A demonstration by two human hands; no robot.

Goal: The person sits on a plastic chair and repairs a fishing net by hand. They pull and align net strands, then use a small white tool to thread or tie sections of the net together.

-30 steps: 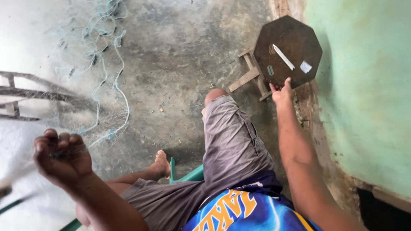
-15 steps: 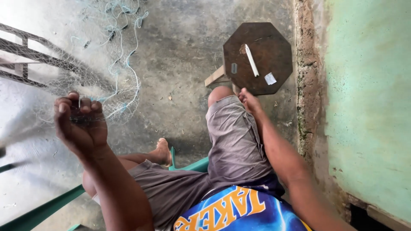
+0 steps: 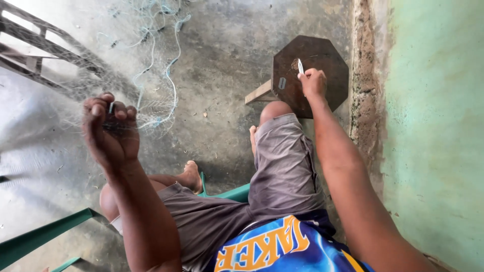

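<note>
The thin translucent fishing net [image 3: 151, 108], pale blue-green mesh with twisted cords, spreads across the grey concrete floor [image 3: 227, 60] in the upper left of the frame and rises to the left hand [image 3: 110, 132], whose grip is closed around a bunched fold of it at centre left. The small slim white netting needle [image 3: 300, 66], pointed at its tip, sits in the upper middle of the frame, pinched in the closed grip of the right hand [image 3: 313, 83] just above the dark brown octagonal wooden stool [image 3: 330, 58] that stands against the rough edge of the green painted wall [image 3: 433, 126].

Half a second ago the right hand lay low over the knee, well short of the stool, and the white needle lay flat on the stool top; now that hand is over the stool with the needle lifted in its fingers. The left hand holds the net much as before, slightly lower in the frame.

Counted: 1 net, 1 needle, 1 stool, 1 small grey tag [image 3: 282, 83] on the stool, 2 hands, and 1 green plastic chair [image 3: 45, 234] at the lower left.
</note>
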